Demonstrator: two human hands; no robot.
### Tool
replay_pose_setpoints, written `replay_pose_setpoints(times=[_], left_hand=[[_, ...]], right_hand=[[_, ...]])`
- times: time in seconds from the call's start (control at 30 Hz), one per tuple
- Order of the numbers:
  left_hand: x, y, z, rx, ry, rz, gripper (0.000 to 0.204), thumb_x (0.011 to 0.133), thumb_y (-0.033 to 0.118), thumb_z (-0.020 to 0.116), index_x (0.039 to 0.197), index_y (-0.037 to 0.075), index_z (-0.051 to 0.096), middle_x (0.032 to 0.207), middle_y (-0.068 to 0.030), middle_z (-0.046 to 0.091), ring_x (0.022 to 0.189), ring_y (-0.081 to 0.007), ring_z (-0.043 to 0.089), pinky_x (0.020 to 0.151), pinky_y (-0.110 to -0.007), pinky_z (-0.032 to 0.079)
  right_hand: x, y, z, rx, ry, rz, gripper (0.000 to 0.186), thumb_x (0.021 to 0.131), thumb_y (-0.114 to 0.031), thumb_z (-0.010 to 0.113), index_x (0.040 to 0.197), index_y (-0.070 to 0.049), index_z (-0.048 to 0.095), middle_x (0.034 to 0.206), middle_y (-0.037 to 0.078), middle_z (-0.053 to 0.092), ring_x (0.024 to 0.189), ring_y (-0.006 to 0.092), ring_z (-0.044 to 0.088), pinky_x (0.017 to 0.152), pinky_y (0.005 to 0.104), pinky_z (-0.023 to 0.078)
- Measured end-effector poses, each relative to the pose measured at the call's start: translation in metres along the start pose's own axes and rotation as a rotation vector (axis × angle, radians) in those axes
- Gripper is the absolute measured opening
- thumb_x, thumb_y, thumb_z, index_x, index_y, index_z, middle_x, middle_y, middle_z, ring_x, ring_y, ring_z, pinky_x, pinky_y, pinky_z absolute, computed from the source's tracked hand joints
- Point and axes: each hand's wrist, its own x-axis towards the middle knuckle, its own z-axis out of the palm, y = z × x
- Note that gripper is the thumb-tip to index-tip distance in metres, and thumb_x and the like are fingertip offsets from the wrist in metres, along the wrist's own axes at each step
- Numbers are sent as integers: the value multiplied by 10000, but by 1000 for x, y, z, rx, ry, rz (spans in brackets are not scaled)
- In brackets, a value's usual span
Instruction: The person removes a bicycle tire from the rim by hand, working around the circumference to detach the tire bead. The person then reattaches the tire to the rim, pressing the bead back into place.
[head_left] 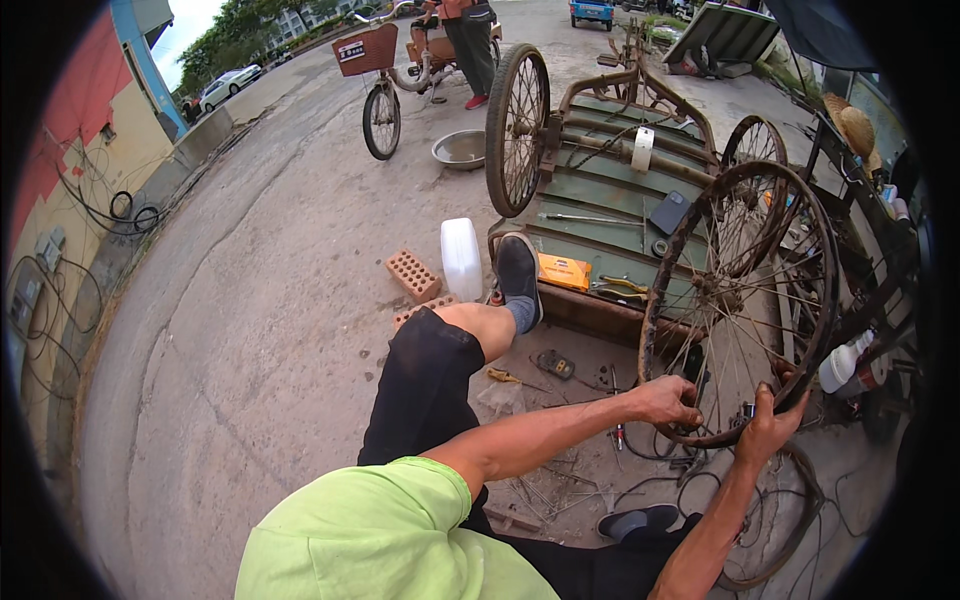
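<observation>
A rusty spoked wheel (pixel 712 290) stands upright at the right, its lower rim between my hands. My left hand (pixel 668 402) is at the lower left of the rim with its fingers curled; what they pinch, if anything, is too small to tell. At the lower right, my right hand (pixel 770 425) grips the rim, thumb on the near side. Behind the wheel lies a cart with a green slatted bed (pixel 600 190). On it are an orange box (pixel 565 270), pliers (pixel 622 286), a dark flat case (pixel 669 212) and a white roll (pixel 643 148). My left shoe (pixel 517 275) rests against its edge.
Left of the cart are a white plastic jug (pixel 461 258), perforated bricks (pixel 413 275) and a metal basin (pixel 460 150). A small meter (pixel 553 364) and scattered spokes lie near my legs. Lower right is a loose hoop (pixel 800 520) among cables. A person (pixel 472 50) stands behind a bicycle (pixel 382 115).
</observation>
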Motion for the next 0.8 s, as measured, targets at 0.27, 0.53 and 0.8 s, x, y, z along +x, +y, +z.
replay_pose_setpoints(times=[0.27,0.53,0.8], left_hand=[[9,4,25,-229,76,-97,258,865,176,750,1058,10,705,788,-69,656,731,-173,614,678,-356,505],[0,-25,-3,-563,-283,-40,479,908,266,775,1280,-15,662,873,-56,681,743,-161,630,650,-331,504],[3,-8,5,64,53,43,434,977,390,718,1011,-43,731,820,-132,739,760,-223,663,701,-422,524]], right_hand=[[-3,1,2,21,-3,-18,400,902,-1,622,1293,30,540,1274,141,614,1189,251,586,1042,391,451],[-4,-1,5,38,-13,3,389,900,3,624,1279,32,540,1273,143,621,1183,239,591,1036,375,454],[-2,0,6,20,0,-5,431,889,-60,632,1299,47,556,1268,142,616,1197,264,578,1096,386,390]])
